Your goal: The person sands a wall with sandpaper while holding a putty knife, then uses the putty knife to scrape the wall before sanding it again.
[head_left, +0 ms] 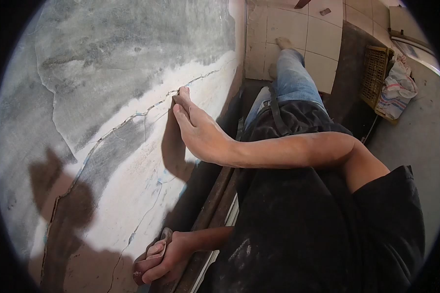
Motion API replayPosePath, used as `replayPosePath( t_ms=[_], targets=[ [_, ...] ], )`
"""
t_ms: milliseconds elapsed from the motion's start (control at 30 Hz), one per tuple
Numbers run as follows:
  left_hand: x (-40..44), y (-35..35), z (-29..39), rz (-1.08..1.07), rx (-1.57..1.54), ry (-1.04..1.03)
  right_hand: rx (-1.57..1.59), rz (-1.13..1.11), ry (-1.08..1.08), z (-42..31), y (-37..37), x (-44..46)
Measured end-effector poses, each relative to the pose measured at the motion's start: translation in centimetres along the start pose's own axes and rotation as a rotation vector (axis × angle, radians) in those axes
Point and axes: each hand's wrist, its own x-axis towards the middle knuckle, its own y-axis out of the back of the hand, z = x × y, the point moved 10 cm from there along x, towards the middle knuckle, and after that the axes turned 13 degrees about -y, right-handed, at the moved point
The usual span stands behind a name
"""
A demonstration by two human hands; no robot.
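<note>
A grey and white wall point(195, 80) fills the left side, with a long jagged crack point(113, 130) running across it. My right hand point(200, 132) is at the upper end of the crack, its fingers pressed round a small flat brown piece point(180, 101) that looks like folded sandpaper. Fingertips touch the wall there. Lower down, my left hand point(166, 261) is closed around a folded reddish-brown sheet point(148, 264), also like sandpaper. It is close to the wall near a thinner crack point(131, 238); whether it touches cannot be made out.
A dark ledge or rail point(215, 198) runs between my body and the wall. Tiled floor point(286, 24) lies by my feet. To the right stands a yellow plastic crate point(374, 73) with a white striped sack point(398, 90). Hand shadows fall on the wall.
</note>
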Motion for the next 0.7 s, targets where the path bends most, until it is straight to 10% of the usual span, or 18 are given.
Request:
replayPosePath(
  t_ms=[700],
  targets=[
    [0.0,-0.1,0.6,0.012,-0.026,-0.010,0.054,0.031,-0.015,1.7,0.9,2.0]
  ],
)
